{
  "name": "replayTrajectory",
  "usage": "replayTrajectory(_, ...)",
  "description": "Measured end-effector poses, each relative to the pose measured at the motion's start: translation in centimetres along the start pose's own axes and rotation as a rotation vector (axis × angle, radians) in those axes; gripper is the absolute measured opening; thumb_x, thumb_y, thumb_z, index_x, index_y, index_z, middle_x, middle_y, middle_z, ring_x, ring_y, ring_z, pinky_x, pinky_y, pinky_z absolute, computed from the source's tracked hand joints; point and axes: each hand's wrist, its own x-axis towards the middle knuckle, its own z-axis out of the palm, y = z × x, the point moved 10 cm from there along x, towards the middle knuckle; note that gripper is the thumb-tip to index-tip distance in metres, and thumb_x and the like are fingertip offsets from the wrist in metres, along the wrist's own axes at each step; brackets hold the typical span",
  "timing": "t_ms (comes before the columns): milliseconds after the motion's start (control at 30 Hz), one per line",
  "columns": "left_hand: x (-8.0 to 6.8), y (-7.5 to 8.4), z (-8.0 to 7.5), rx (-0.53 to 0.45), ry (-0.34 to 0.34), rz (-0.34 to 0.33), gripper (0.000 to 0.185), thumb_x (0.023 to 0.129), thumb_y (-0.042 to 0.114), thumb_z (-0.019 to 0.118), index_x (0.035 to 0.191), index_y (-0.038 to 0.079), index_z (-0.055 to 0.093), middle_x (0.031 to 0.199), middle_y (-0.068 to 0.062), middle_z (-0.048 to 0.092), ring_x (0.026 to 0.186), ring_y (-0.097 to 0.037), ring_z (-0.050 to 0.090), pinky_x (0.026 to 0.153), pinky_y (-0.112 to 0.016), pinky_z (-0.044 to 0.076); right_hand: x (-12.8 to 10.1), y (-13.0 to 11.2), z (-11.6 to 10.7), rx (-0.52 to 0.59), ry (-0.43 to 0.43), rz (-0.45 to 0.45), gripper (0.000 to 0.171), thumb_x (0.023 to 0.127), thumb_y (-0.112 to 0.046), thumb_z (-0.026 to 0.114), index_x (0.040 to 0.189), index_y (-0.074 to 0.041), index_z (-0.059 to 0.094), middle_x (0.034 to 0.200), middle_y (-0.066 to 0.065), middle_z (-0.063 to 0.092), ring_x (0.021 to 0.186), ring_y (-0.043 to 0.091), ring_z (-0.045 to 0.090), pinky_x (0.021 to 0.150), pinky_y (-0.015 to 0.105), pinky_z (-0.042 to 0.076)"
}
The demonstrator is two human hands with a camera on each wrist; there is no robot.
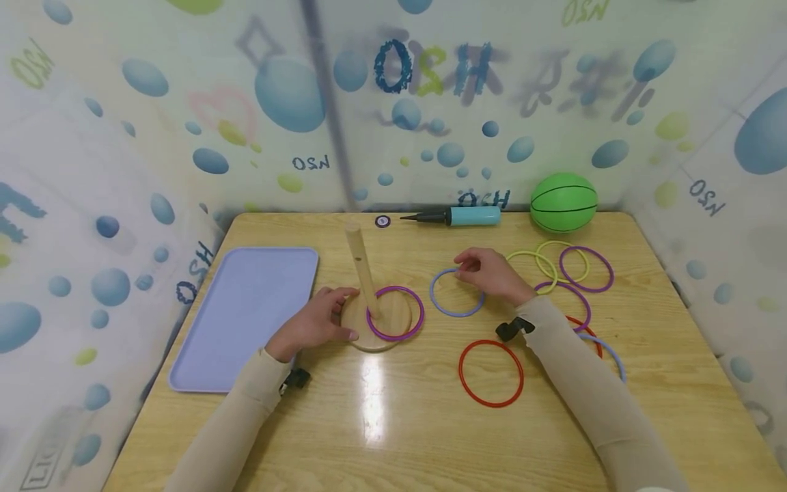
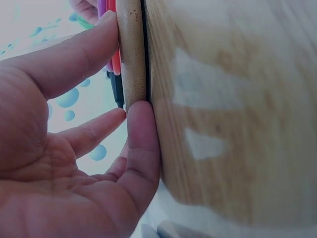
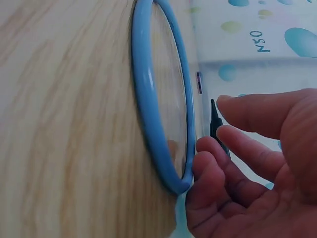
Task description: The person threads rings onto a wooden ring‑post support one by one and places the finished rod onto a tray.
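With the left hand [image 1: 316,323] pressing straight fingers against the peg base [image 1: 376,321], pinch the blue ring [image 1: 457,292], lying flat on the bench [image 1: 393,424], firmly in the right hand [image 1: 490,272] before lifting.

sleeves: long, beige, close-fitting, both arms, reaching to the wrists | left hand [image 1: 320,321]: bare, no rings or watch seen | right hand [image 1: 492,273]: bare, likewise | wrists: small black clip-like mount at each cuff | fingers [image 2: 143,144]: short, plain nails
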Motion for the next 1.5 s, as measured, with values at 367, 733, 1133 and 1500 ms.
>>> replayTrajectory(367,0.2,0.0,0.1,0.02,0.017,0.03,0.086,0.081,0.019,0.094,0.154,0.005,0.051,0.127,-0.025,0.055,0.111,-0.031,0.063,0.097,-0.042,0.053,-0.1,0.5,-0.3,-0.107,0.002,-0.005,0.029,0.099,-0.014,0.072,0.124,-0.001,0.073,0.11,0.016,0.073,0.103,0.03,0.066,0.089,0.043,0.054)
replayTrajectory(733,0.0,-0.3,0.4,0.002,0.001,0.006,0.086,0.082,0.018,0.093,0.155,0.005,0.05,0.129,-0.025,0.053,0.113,-0.032,0.063,0.097,-0.042,0.053,-0.2,1.0,0.1,-0.171,-0.053,0.035,0.018,0.101,-0.01,0.067,0.115,-0.002,0.076,0.101,0.012,0.074,0.088,0.022,0.064,0.075,0.033,0.052)
replayTrajectory(1133,0.0,-0.1,0.2,0.011,0.0,-0.001,0.086,0.082,0.02,0.093,0.155,0.007,0.05,0.129,-0.023,0.053,0.114,-0.032,0.061,0.1,-0.045,0.051,-0.9,0.2,-0.5,-0.145,-0.056,0.025,0.019,0.103,-0.012,0.062,0.115,-0.003,0.074,0.106,0.013,0.072,0.094,0.026,0.064,0.081,0.038,0.053)
replayTrajectory(1500,0.2,-0.3,0.1,-0.014,-0.004,-0.011,0.087,0.083,0.02,0.093,0.157,0.008,0.049,0.132,-0.024,0.052,0.117,-0.033,0.06,0.103,-0.048,0.05,-1.8,-1.0,-0.5,0.085,-0.153,0.003,0.023,0.107,-0.009,0.059,0.124,0.004,0.067,0.109,0.022,0.066,0.08,0.023,0.066,0.07,0.038,0.062)
